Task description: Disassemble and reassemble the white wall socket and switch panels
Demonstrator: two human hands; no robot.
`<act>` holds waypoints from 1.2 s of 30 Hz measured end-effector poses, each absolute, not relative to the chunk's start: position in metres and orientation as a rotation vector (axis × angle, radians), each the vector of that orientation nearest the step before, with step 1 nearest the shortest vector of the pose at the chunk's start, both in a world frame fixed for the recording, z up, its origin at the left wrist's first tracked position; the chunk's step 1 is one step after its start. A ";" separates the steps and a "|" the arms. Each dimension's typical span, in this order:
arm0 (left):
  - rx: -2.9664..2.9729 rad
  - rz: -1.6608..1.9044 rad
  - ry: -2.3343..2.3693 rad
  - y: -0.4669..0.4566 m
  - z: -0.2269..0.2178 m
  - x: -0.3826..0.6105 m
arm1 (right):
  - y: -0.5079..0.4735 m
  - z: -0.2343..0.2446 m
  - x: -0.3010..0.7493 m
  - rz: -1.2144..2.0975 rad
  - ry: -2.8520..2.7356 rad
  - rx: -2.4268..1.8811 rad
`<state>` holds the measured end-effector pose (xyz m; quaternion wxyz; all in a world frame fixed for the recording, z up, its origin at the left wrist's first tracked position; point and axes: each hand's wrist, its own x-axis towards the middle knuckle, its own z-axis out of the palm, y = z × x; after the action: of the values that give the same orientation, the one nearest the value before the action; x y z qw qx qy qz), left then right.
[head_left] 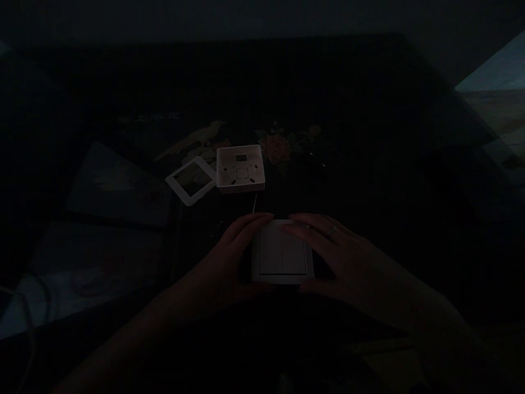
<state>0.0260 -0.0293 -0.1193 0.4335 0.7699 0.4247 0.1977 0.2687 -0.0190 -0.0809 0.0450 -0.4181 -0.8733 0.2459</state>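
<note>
A white two-rocker wall switch point(283, 254) is held between both my hands, its front face up. My left hand point(240, 251) grips its left side, fingers over the far edge and thumb along the near edge. On the right side, my right hand point(332, 246), with a ring on one finger, grips it the same way. Just beyond lies an open white back box point(240, 169) with its hollow side up. A white square frame point(180, 187) lies against the box's left side. Two small screws point(216, 229) rest left of my left hand.
The scene is very dark. A thin metal rod point(255, 203) shows between the back box and my hands. The dark tabletop point(348, 191) carries a printed flower point(276, 148). At far left is a cable point(28, 312).
</note>
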 end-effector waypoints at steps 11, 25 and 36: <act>1.933 0.448 1.069 -0.028 -0.116 0.024 | -0.015 -0.085 0.279 0.912 -2.632 -1.226; 1.911 0.502 0.996 -0.022 -0.116 0.020 | -0.007 -0.081 0.284 1.121 -2.475 -1.165; 1.930 0.479 1.071 -0.025 -0.116 0.023 | -0.016 -0.084 0.277 0.921 -2.596 -1.239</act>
<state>0.0231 -0.0252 -0.1162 0.4273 0.7725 0.4289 0.1917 0.2767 -0.0159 -0.0840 0.0605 -0.4096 -0.8579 0.3042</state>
